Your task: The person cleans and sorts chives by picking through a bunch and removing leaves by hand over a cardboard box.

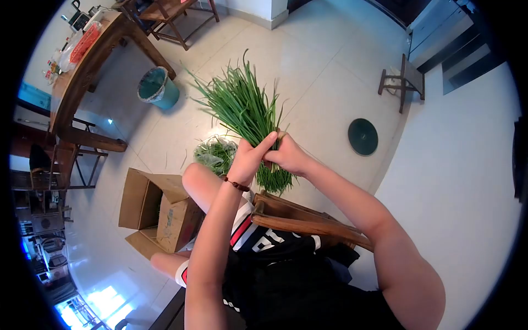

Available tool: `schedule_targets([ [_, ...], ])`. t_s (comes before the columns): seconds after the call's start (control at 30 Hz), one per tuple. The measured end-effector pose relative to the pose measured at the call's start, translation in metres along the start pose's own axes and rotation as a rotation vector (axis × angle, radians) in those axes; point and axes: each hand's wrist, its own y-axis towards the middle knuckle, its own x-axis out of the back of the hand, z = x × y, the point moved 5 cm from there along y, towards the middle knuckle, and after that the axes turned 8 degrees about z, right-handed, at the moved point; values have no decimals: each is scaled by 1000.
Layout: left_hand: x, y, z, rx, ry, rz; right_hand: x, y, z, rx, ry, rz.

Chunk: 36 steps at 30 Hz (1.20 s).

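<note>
A thick bunch of green garlic chives (242,104) is held up in front of me, its leaf tips fanning out toward the far side. My left hand (254,157), with a beaded bracelet at the wrist, is closed around the bunch from the left. Against it, my right hand (289,154) grips the same chives from the right, the fingers partly hidden. More green stalks (275,179) show just below my hands; whether they belong to the same bunch I cannot tell. Left of my knee lies a plastic bag (215,155) with loose greens.
An open cardboard box (179,223) stands on the floor by my leg. A wooden stool or chair (308,224) is close at my right. Farther off are a lined bin (165,96), a wooden table (82,66), a dark round disc (363,137) and a small stool (406,82).
</note>
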Motion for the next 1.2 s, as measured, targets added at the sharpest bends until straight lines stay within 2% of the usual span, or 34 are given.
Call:
schedule_targets([
  [0.1, 5, 0, -7, 49, -28, 13, -3, -1, 6, -66, -8, -25],
  [0.2, 7, -4, -12, 69, 11, 8, -3, -2, -1, 3, 6, -80],
  [0.27, 11, -4, -16, 18, -150, -38, -8, -1, -2, 2, -4, -16],
  [0.43, 21, -6, -27, -73, -372, -152, -12, -2, -1, -1, 26, -13],
  [0.5, 27, -9, -30, -117, -291, -135, -13, -4, -6, -22, 19, -22],
  [0.57, 43, -10, -26, -77, -244, -155, -12, -1, -7, -3, 74, -85],
  [0.77, 71, -15, -27, -97, -102, -164, -18, 11, -4, 51, 82, -75],
  [0.87, 67, -21, -42, -177, -104, -214, -20, 13, -1, 67, 44, -60],
  [1.1, 75, -31, -46, -174, -32, -216, -26, 13, 4, 83, 39, -78],
  [1.2, 78, -39, -57, -233, 17, -341, -28, 15, 1, 55, 40, -91],
])
